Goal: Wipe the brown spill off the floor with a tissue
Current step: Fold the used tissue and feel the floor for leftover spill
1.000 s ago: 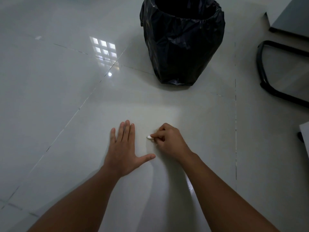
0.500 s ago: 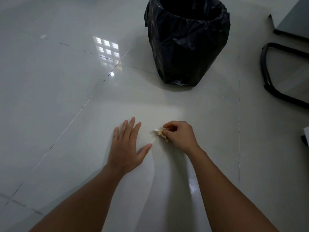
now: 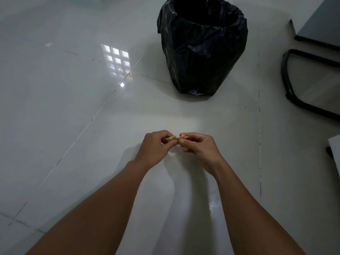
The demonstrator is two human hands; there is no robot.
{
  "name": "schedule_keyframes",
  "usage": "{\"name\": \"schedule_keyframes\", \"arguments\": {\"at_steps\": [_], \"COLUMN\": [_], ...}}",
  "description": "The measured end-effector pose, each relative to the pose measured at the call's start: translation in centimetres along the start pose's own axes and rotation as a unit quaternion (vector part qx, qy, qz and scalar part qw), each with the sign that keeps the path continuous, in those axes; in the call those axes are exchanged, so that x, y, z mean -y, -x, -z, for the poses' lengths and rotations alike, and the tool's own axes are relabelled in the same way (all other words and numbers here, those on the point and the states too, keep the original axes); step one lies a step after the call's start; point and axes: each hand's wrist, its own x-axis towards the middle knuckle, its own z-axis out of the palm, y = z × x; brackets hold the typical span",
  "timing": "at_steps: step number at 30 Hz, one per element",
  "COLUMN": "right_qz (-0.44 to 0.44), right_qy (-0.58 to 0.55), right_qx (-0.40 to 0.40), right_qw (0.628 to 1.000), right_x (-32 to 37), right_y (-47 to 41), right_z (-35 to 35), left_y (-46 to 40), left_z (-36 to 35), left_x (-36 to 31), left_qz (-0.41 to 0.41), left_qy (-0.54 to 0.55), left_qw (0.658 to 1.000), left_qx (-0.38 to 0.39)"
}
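A small crumpled tissue (image 3: 174, 138), stained brownish, is pinched between both hands above the pale tiled floor (image 3: 92, 153). My left hand (image 3: 156, 150) grips its left end with thumb and fingertips. My right hand (image 3: 198, 148) grips its right end the same way. Both hands are lifted off the floor, close together at the frame's middle. No brown spill shows on the tiles below or around the hands.
A bin lined with a black bag (image 3: 202, 46) stands open beyond the hands, slightly right. A black curved chair base (image 3: 294, 100) and a grey furniture edge (image 3: 320, 28) lie at the right. A white object's corner (image 3: 335, 150) pokes in at the right edge.
My left hand has lifted from lying flat on the floor and joined the right at the tissue. The right hand has raised the tissue off the tiles.
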Motion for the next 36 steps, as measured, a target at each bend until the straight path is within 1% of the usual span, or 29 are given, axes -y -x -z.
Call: {"name": "schedule_keyframes", "arguments": {"at_steps": [2,4,8,11,14,16,19,20,23,25,28,31,34,35,36], "right_qz": [0.012,-0.001,-0.059,-0.09,-0.08,-0.059,-0.043,-0.044,-0.063,-0.08,-0.089,-0.063,-0.036,-0.026,-0.009], "right_qy": [0.014,-0.012,-0.154,-0.186,-0.199,-0.187,-0.169,-0.167,-0.16,-0.161,-0.111,-0.047,-0.01,0.038,0.122], "right_qx": [-0.048,-0.078,-0.109,-0.086,-0.045,-0.035,-0.034,-0.035,-0.035,-0.019,-0.012,-0.048,-0.097,-0.123,-0.151], "right_qw": [0.999,0.997,0.98,0.975,0.976,0.98,0.984,0.984,0.984,0.983,0.99,0.996,0.995,0.991,0.981], "right_x": [-0.2,-0.2,0.3,0.5,0.4,0.3,0.0,-0.2,-0.3,-0.1,0.5,0.5,0.0,0.0,0.0], "right_y": [0.1,0.1,0.0,0.2,0.4,0.5,0.5,0.5,0.5,0.5,0.3,-0.4,-0.7,-0.7,-0.5], "right_z": [-0.1,-0.3,-0.6,-0.9,-1.4,-1.7,-1.8,-1.7,-1.0,-0.4,0.5,0.9,1.1,1.2,1.3], "left_y": [-0.2,-0.3,-0.4,-0.5,-0.6,-0.7,-0.5,-0.5,-0.6,-0.7,-0.7,-0.7,-0.8,-0.8,-0.8], "left_z": [0.1,0.3,0.4,0.3,0.1,0.3,0.5,0.4,0.0,-0.2,-0.5,-1.0,-1.1,-0.9,-0.7], "left_x": [-0.3,-0.3,-0.2,-0.4,-1.2,-1.6,-2.3,-2.4,-2.5,-2.4,-2.4,-2.5,-2.3,-2.1,-1.7], "left_qz": [0.037,0.066,0.121,0.155,0.176,0.181,0.188,0.185,0.183,0.189,0.184,0.185,0.214,0.216,0.203], "left_qy": [0.04,0.078,0.153,0.182,0.214,0.253,0.311,0.317,0.314,0.317,0.282,0.265,0.257,0.231,0.18], "left_qw": [0.998,0.995,0.98,0.97,0.96,0.949,0.927,0.926,0.93,0.929,0.941,0.946,0.941,0.948,0.962], "left_qx": [0.009,0.014,0.036,0.042,0.047,0.056,0.089,0.089,0.053,0.04,0.036,0.031,0.041,0.034,0.019]}}
